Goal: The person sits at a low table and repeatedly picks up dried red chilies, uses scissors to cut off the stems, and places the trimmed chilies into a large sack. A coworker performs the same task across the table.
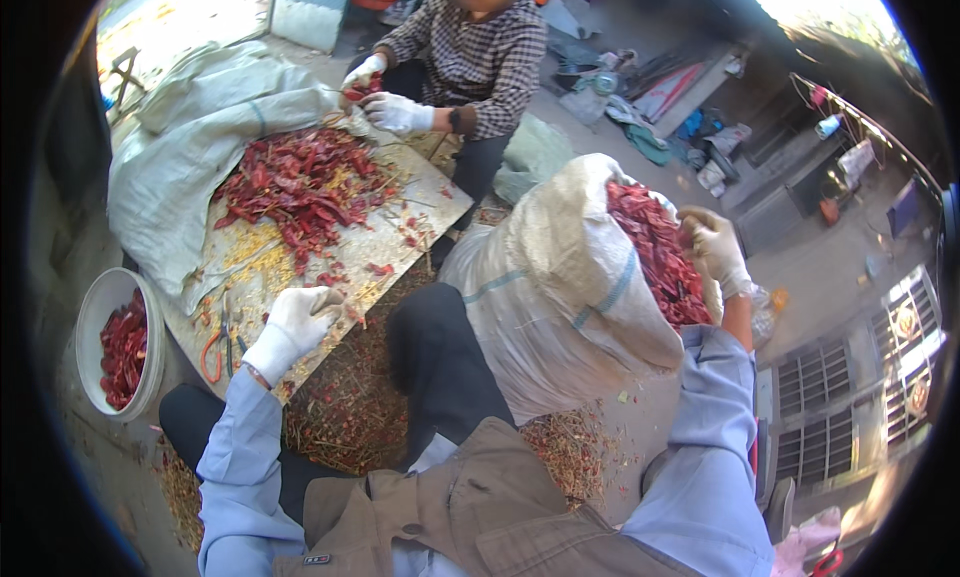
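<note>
My left hand (297,326), in a white glove, hangs over the near edge of a low board (360,269), its fingers curled; whether it holds anything is unclear. My right hand (711,248), also gloved, is at the mouth of a large white woven sack (525,292) filled with dried red chilies (660,254). Its fingertips touch or hover beside the chilies, and a grasp cannot be made out. On the board lies a heap of dried red chilies (307,183) with scattered yellow seeds (259,256). Orange-handled pliers or cutters (219,344) rest near my left hand.
Across the board a person (480,59) in white gloves handles chilies. A white bucket (156,352) holding red chilies stands at the left. Another woven sack (187,141) drapes over the board's far left. Stems and debris (352,404) cover the floor below. My knees flank the board's near corner.
</note>
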Available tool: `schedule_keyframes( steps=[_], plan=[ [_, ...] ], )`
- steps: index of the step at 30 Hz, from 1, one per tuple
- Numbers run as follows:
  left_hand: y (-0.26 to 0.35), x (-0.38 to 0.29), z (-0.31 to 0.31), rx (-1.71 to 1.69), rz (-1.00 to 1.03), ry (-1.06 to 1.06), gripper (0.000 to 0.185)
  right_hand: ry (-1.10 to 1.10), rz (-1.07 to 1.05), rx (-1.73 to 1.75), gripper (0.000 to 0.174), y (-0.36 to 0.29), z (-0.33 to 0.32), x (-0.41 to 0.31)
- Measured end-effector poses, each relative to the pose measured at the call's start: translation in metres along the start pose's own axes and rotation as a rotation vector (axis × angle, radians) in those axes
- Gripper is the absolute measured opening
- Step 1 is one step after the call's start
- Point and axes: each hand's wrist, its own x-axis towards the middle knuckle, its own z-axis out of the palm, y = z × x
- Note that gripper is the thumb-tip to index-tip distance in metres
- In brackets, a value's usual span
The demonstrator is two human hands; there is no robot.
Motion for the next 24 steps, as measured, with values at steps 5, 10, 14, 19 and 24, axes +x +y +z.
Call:
schedule_keyframes(
  steps=[5,10,14,19,24],
  plan=[
    [-0.005,0.001,-0.003,0.036,-0.021,0.002,0.019,0.107,0.239,-0.023,0.023,0.033,-0.045,-0.011],
    [-0.018,0.003,-0.016,-0.05,-0.111,0.034,0.019,0.272,-0.011,-0.188,0.022,0.0,-0.025,-0.021],
    [-0.03,0.001,-0.027,-0.011,-0.022,0.105,0.018,0.061,-0.298,0.216,0.02,-0.056,0.068,-0.031],
    [-0.037,-0.007,-0.052,0.177,-0.106,0.144,0.019,-0.425,-0.4,0.113,0.023,-0.103,0.266,-0.035],
    [-0.034,-0.022,-0.065,0.358,-0.103,0.224,0.022,-0.711,-0.371,-0.091,0.027,-0.129,0.451,-0.026]
  ],
)
